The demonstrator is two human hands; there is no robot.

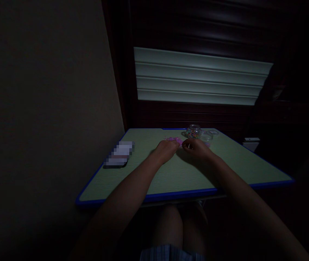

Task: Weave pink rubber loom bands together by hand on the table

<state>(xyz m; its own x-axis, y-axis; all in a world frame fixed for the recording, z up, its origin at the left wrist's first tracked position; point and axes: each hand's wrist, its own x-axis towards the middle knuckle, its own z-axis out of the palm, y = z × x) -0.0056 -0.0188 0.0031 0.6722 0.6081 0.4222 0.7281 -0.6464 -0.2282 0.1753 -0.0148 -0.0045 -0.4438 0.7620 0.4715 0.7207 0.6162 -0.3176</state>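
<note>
Both hands meet over the middle of the table, beside a small pile of pink pieces (174, 139) too small to make out. My left hand (167, 149) is closed with its fingertips at the near edge of this pile. My right hand (195, 148) is curled in a pinch just to the right, its fingertips close to the left ones. Whatever lies between the fingers of either hand is too small and dark to name. Behind my right hand stands a clear jar (193, 131) of multicoloured small rings. A second clear container (206, 137) is partly hidden by that hand.
The light green table (143, 181) has a blue rim. A blurred-out flat item (119, 154) lies at its left edge. At the back right is a clear lid (213, 133). A wall rises on the left, and dark panelling with a pale slatted section (200, 78) stands behind.
</note>
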